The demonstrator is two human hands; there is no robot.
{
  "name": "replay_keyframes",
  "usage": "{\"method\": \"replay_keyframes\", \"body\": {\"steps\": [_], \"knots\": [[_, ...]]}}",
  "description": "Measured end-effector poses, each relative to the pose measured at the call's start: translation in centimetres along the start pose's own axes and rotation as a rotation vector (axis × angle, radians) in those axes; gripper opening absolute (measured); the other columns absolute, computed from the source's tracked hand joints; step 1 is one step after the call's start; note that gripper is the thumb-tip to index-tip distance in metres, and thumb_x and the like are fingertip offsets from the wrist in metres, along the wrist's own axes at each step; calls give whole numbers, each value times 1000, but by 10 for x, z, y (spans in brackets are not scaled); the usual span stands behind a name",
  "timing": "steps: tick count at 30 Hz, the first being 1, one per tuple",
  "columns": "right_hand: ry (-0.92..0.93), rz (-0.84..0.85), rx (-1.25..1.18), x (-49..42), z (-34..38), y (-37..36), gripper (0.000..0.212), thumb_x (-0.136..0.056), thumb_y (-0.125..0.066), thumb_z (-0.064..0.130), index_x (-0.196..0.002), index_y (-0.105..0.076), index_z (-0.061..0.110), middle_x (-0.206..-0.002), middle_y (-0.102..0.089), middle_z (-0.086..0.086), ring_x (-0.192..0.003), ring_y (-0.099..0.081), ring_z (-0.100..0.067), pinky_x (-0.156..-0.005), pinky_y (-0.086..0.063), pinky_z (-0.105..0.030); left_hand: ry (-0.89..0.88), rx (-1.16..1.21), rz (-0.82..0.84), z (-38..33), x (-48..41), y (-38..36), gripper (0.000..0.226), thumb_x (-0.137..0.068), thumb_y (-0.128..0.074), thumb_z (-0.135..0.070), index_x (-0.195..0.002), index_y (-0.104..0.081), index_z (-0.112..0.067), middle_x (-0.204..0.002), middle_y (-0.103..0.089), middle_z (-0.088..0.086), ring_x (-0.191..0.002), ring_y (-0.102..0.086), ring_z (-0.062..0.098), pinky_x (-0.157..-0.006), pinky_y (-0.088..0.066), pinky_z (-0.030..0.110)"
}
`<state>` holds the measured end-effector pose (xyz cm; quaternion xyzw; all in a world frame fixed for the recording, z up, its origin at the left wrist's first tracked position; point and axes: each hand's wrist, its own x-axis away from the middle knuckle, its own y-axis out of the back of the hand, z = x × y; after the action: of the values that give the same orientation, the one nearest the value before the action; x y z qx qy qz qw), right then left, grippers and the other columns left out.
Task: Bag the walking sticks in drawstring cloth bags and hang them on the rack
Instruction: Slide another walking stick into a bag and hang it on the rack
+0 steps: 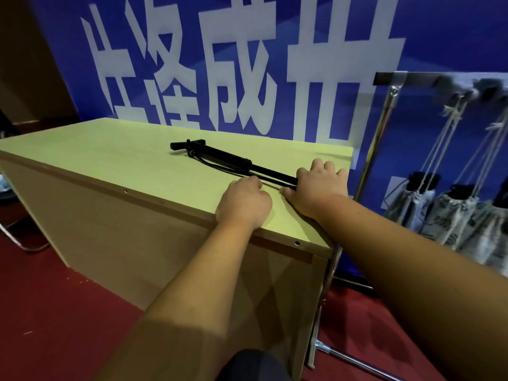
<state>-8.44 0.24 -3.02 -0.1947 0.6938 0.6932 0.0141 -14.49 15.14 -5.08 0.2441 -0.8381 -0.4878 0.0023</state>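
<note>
Black collapsible walking stick (233, 160) lies flat on the pale yellow-green wood-laminate surface (110, 155), running diagonally. Its T-shaped handle (187, 145) is at the far-left end and the thin shaft comes toward me and to the right. A thin black wrist strap (228, 171) trails from the handle end alongside the shaft, toward my hands.

My right hand (320, 185) is over the near end of the stick, close to the surface's right edge. Fingers are curled down around the shaft and the thumb lies flat on the wood. The stick's tip is hidden under that hand.

My left hand (244, 200) is just beside it, w/ a narrow gap between the two. It's knuckles-up, fingers tucked under, right where the strap runs. Can't tell whether those fingers pinch the strap or only rest on it. Both forearms are bare.

Right of the surface stands a chrome-tube rack w/ a dark top bar (383, 125). Several pale printed drawstring cloth bags (453, 215) hang from it on white cords (450, 125), dark stick ends poking out of their gathered necks.

Behind everything is a blue banner w/ big white characters (439, 37). The floor is dark red carpet (68, 312).
</note>
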Motion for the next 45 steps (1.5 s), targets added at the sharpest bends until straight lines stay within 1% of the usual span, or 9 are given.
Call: {"method": "replay_keyframes", "body": {"steps": [3,8,13,17,28,33,37,41,45], "knots": [[-28,35,-75,28,-17,18,59,-101,-50,68,-132,-66,20,-128,-64,-8,-127,-51,-33,-110,-38,-57,-27,-21,-11,-6,9,4,40,-102,-33,-40,-101,-68,-19,-115,-71,7,-102,-64,33,-82,-52,38],[-71,32,-137,73,-49,46,47,-101,-53,62,-106,-65,16,-103,-60,-7,-109,-47,-30,-98,-46,-51,41,61,47,-19,26,10,59,-111,-20,-46,-123,-70,-17,-132,-68,12,-121,-62,35,-94,-45,41],[-63,-50,-135,128,-95,72,42,-96,-56,57,-89,-56,16,-81,-42,0,-97,-43,-30,-79,-40,-43,271,913,113,-64,39,20,40,-104,-45,-48,-108,-66,-15,-99,-67,5,-90,-61,27,-74,-44,35],[-38,-97,-217,164,-128,72,41,-95,-59,59,-87,-52,19,-87,-43,1,-97,-45,-30,-79,-41,-43,380,1408,238,-94,46,18,31,-107,-55,-42,-120,-65,-16,-107,-75,6,-96,-73,28,-92,-60,44],[-179,375,-342,240,-232,91,47,-82,-59,70,-106,-73,30,-107,-75,-1,-100,-68,-23,-94,-58,-43,7,1302,493,-183,111,-29,22,-105,-68,-22,-121,-57,-12,-107,-78,11,-89,-79,30,-73,-63,44],[-278,208,-661,244,-235,93,56,-98,-65,44,-148,-55,20,-135,-67,-2,-116,-68,-24,-101,-57,-43,-22,1245,615,-199,150,-66,36,-102,-70,-11,-131,-50,-12,-126,-73,16,-103,-78,34,-91,-61,62],[-370,38,-886,238,-236,80,43,-101,-61,36,-142,-61,23,-124,-69,3,-114,-68,-20,-96,-55,-38,-88,1148,735,-198,180,-103,30,-102,-68,-4,-120,-50,-20,-102,-79,-2,-96,-77,30,-90,-60,61],[-398,-52,-1009,234,-235,58,34,-99,-67,32,-131,-65,22,-118,-69,7,-112,-67,-14,-91,-49,-29,-168,1036,814,-191,202,-139,39,-97,-72,1,-121,-50,-19,-111,-73,12,-89,-75,27,-74,-65,46],[-478,-104,-972,231,-238,22,26,-92,-69,33,-113,-64,19,-101,-74,1,-97,-72,-23,-86,-58,-41,-226,907,970,-181,218,-171,48,-96,-67,11,-129,-50,-20,-105,-72,3,-93,-72,19,-70,-62,35]]}}
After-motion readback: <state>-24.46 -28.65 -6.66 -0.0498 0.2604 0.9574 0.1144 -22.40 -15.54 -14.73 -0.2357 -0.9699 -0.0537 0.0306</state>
